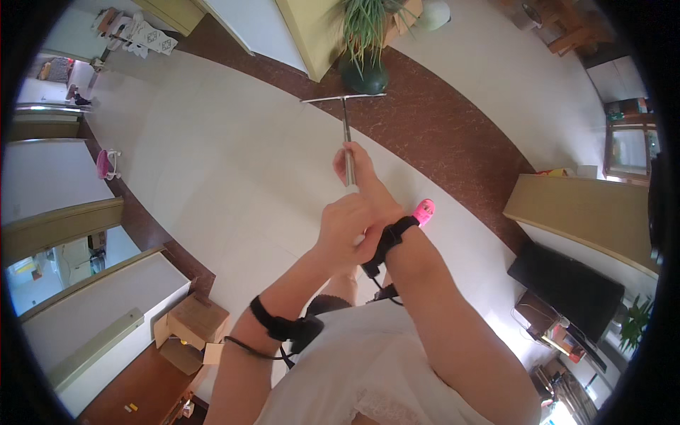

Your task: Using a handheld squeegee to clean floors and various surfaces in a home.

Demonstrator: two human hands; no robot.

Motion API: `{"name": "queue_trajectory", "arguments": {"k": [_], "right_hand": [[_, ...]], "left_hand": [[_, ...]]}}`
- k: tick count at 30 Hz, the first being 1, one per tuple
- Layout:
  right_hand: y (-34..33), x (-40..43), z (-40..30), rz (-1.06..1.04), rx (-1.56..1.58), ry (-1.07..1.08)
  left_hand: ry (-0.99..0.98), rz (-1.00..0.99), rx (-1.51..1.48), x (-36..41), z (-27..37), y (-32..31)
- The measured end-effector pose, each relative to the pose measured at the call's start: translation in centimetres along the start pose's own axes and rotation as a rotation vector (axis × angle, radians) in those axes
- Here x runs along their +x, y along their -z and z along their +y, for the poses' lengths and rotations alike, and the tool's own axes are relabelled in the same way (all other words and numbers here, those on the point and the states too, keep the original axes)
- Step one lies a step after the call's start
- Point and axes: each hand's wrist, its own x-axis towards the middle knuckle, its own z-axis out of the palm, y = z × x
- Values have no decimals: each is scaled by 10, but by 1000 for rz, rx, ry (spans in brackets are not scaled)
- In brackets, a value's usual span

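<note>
I hold a long-handled floor tool with a metal pole [346,118] and a thin crosswise head [323,99], either a squeegee or a flat mop. Farther along the pole, my right hand [358,162] is wrapped around it. My left hand [345,226] grips the pole's near end, close to my right wrist. Beyond my hands, the head lies where the pale floor [228,159] meets a dark red-brown marbled border [425,109]. Its right part is right by a dark green round pot [366,77] with a long-leaved plant [364,24].
My foot wears a pink clog [424,212]. A wall corner [313,48] stands left of the pot. An open cardboard box [196,321] sits on a brown surface at lower left. A small pink-and-white stool [109,163] is by the left wall; a black television [568,289] is at right.
</note>
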Motion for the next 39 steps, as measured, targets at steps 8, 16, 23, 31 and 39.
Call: {"name": "queue_trajectory", "arguments": {"k": [8, 16, 23, 31, 39], "right_hand": [[59, -48, 3, -105, -167, -53], [68, -143, -18, 38, -217, -110], [25, -103, 36, -272, -280, -122], [36, -33, 78, -58, 705, -362], [150, -104, 4, -102, 611, -226]], "left_hand": [[-96, -224, 54, 4, 40, -23], [-251, -491, -129, 8, 83, -35], [-112, -590, 112, 16, 94, 1], [-191, 8, 116, -1, 63, -34], [-302, -213, -161, -21, 111, -156]]}}
